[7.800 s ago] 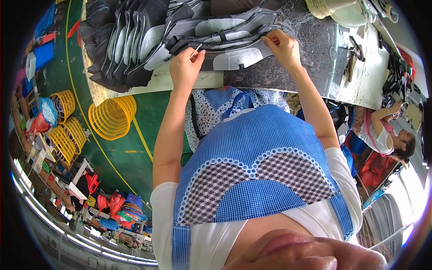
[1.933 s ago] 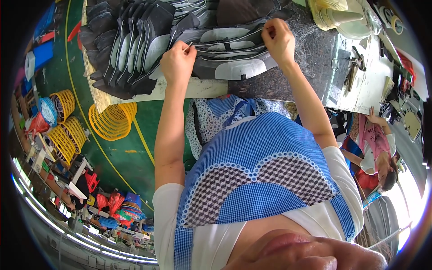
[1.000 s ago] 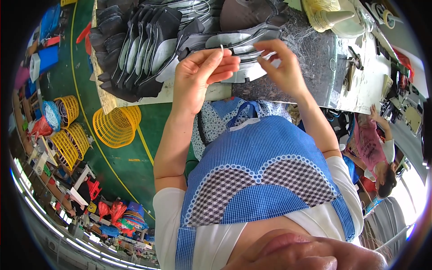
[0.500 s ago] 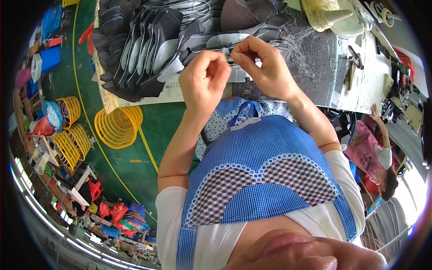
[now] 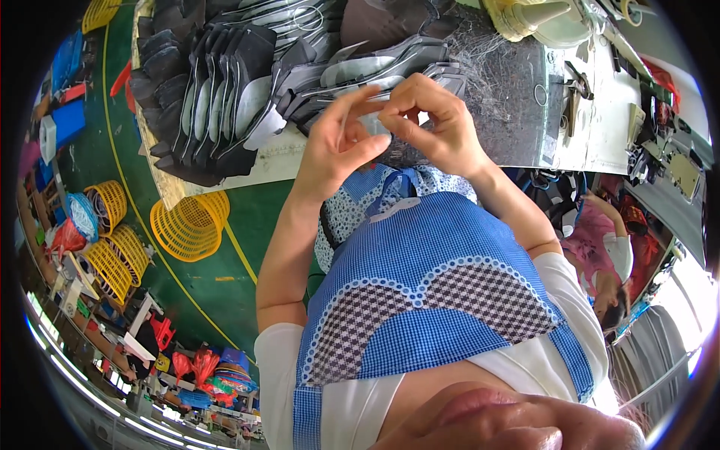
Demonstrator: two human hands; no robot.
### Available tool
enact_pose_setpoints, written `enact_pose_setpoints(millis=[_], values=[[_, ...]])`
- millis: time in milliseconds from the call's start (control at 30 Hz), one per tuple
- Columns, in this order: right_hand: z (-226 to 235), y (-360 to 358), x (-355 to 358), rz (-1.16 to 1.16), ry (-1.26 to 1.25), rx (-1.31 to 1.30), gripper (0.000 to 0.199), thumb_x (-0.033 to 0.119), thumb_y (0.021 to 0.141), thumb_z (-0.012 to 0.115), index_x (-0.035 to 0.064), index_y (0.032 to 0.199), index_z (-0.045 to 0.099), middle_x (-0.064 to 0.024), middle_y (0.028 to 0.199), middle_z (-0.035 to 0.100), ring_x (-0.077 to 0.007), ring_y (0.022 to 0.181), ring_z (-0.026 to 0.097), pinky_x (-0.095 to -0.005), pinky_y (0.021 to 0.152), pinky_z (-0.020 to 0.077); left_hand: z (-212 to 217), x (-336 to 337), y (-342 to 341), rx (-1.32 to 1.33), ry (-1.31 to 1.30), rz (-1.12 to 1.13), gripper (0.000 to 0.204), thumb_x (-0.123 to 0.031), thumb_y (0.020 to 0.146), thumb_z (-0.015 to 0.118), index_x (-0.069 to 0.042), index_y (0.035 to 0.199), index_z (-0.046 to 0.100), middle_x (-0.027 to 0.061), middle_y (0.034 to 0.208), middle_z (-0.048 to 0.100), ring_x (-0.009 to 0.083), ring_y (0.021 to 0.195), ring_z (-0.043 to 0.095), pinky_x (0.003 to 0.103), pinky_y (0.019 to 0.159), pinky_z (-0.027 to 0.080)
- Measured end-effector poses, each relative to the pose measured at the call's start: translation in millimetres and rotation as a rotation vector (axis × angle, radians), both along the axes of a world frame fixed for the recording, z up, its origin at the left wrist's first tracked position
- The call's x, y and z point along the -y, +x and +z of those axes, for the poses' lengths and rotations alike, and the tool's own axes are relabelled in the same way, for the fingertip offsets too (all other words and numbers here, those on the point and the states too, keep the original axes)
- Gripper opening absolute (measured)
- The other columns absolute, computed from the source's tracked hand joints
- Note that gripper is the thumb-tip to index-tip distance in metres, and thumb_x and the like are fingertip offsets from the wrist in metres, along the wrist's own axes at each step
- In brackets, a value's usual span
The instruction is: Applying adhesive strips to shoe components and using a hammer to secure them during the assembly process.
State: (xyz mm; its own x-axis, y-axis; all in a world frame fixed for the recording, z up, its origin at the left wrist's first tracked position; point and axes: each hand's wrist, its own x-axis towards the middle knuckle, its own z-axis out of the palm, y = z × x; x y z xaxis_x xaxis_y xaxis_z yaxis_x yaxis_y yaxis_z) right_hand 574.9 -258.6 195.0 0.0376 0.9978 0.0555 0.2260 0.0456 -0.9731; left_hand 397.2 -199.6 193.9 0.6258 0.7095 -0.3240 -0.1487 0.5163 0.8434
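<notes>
Both my hands are raised close together in front of my apron, at the near edge of the worktable. My left hand has its fingers apart, with a gap between thumb and forefinger and nothing visible in it. The fingers of my right hand are bent into a pinch; whatever they hold, if anything, is too small to make out. Just beyond my hands are stacked dark grey cut pieces with pale linings. A further row of such pieces stands on edge to the left.
The worktable has a dark, thread-strewn surface on the right. A cream cone lies at the back, and thread snips lie farther right. A yellow basket stands on the green floor. A person in pink is at the right.
My left hand has opened out from a closed curl, its thumb now apart from the fingers. My right hand remains pinched. The tabletop has shifted slightly left in view.
</notes>
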Motion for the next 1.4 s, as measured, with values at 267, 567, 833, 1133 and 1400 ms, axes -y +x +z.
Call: enact_pose_setpoints(millis=[267, 567, 833, 1133, 1400], values=[[-78, 59, -30, -0.449, -0.021, 0.371, 0.007, 0.012, 0.084, 0.067, 0.0052, 0.086, 0.067, -0.0054, 0.083, 0.062, -0.0144, 0.069, 0.06, -0.0273, 0.064, 0.0492, -67, -65, -24, -0.516, 0.351, 0.131, 0.014, -0.014, 0.087, 0.07, -0.001, 0.09, 0.072, 0.0008, 0.078, 0.067, 0.0056, 0.068, 0.057, 0.02, 0.063, 0.045], [-126, 73, -55, -0.348, 0.046, 0.768, 0.008, 0.015, 0.081, 0.068, 0.0083, 0.085, 0.069, -0.0055, 0.082, 0.063, -0.0209, 0.067, 0.064, -0.0315, 0.061, 0.0518, -120, -80, 0, -1.144, 0.837, 0.084, 0.02, -0.028, 0.082, 0.069, -0.009, 0.074, 0.07, 0.0102, 0.069, 0.068, 0.032, 0.063, 0.066, 0.041, 0.059, 0.052], [-126, 77, -64, -0.328, -0.137, 0.791, 0.013, 0.022, 0.072, 0.069, 0.0121, 0.078, 0.063, -0.004, 0.077, 0.061, -0.0279, 0.067, 0.064, -0.0393, 0.061, 0.0523, -106, -97, 9, -1.416, 0.944, -0.136, 0.025, -0.031, 0.081, 0.07, -0.009, 0.068, 0.065, 0.0113, 0.066, 0.067, 0.0323, 0.064, 0.066, 0.04, 0.059, 0.052], [-116, 90, -67, -0.541, -0.224, 0.454, 0.021, 0.012, 0.073, 0.069, 0.0069, 0.091, 0.06, -0.0055, 0.068, 0.059, -0.0162, 0.06, 0.059, -0.0298, 0.06, 0.049, -55, -98, -26, -1.372, 0.973, -0.015, 0.019, -0.023, 0.079, 0.068, -0.006, 0.071, 0.063, 0.0099, 0.059, 0.063, 0.028, 0.054, 0.064, 0.039, 0.051, 0.048], [-74, 73, -49, -0.43, -0.284, 0.023, 0.009, 0.01, 0.091, 0.061, 0.0061, 0.099, 0.062, 0.005, 0.069, 0.051, -0.0015, 0.058, 0.04, -0.0184, 0.049, 0.0287, 7, -54, -187, -0.388, 0.088, 0.432, 0.022, -0.021, 0.095, 0.04, -0.008, 0.08, 0.049, -0.0009, 0.068, 0.049, 0.0033, 0.059, 0.035, 0.02, 0.053, 0.027]])
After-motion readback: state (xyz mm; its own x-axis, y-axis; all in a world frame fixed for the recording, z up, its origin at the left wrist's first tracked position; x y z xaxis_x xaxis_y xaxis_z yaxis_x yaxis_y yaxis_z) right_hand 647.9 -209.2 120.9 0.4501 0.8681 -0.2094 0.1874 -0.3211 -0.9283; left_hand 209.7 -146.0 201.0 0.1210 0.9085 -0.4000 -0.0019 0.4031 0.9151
